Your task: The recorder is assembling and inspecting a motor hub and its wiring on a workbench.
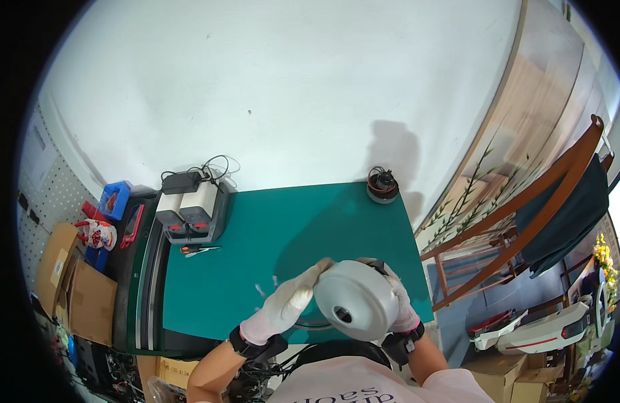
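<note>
When viewed from above, begin with a white wall [283, 87], then a green desk [256, 228] pushed against it, presumably to stop small parts going over the back. Find the grey shell [363, 289] raised toward four o'clock from the desk's centre, tilted with its dark hole [343, 314] toward the body, likely for easier viewing. Note a grey twin-bay unit [197, 208] at ten o'clock, close to the wall, seemingly to leave elbow room. See the gloved left hand [290, 302] laid at the shell's ten-o'clock rim, fingers straight and together, apparently steadying. See the right hand [402, 302] clasping the three-o'clock side, perhaps bearing the weight; cannot tell the lie of its hidden fingers. Notice a dark round part [382, 188] between one and two o'clock, wires uppermost, possibly to avoid crushing them. Lastly, spot an orange-and-black tool [189, 249] at nine o'clock, perhaps for quick reach.
</note>
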### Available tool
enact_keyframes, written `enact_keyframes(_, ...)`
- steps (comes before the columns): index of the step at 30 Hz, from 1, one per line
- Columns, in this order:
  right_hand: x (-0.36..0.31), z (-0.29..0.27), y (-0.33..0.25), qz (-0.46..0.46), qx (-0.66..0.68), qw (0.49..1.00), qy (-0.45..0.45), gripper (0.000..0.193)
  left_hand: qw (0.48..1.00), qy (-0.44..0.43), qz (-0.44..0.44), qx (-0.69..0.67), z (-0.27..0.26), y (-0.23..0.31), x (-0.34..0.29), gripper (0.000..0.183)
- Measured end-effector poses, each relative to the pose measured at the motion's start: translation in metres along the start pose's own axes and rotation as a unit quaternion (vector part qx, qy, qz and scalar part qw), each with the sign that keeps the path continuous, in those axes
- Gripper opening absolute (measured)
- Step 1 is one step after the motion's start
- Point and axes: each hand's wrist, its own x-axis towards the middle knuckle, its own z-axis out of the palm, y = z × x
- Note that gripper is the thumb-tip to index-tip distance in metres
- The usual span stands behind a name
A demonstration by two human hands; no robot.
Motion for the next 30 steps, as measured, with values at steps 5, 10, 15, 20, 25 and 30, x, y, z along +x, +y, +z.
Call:
enact_keyframes(5, -0.002, 0.021, -0.006, -0.005, -0.113, 0.993, 0.033, 0.066, 0.996, 0.003, 0.054, 0.076, -0.002, 0.024, 0.018, 0.072)
enact_keyframes(10, 0.011, 0.023, -0.004, -0.077, -0.148, 0.981, 0.097, 0.062, 0.881, -0.008, 0.229, 0.413, 0.016, 0.030, 0.028, 0.048)
enact_keyframes(15, 0.030, 0.030, -0.010, -0.007, 0.074, 0.980, 0.185, 0.045, 0.854, 0.032, 0.243, 0.459, 0.042, -0.005, 0.016, 0.033)
enact_keyframes(20, 0.033, -0.024, -0.001, 0.131, 0.293, 0.938, 0.132, 0.040, 0.831, 0.129, 0.230, 0.489, 0.035, -0.022, 0.031, 0.037)
enact_keyframes(25, 0.032, -0.031, -0.007, 0.204, 0.413, 0.886, 0.045, 0.046, 0.864, 0.125, 0.156, 0.461, 0.039, -0.015, 0.045, 0.045)
enact_keyframes(30, 0.031, -0.042, -0.014, 0.219, 0.416, 0.881, 0.046, 0.050, 0.858, 0.123, 0.150, 0.475, 0.050, -0.014, 0.052, 0.047)
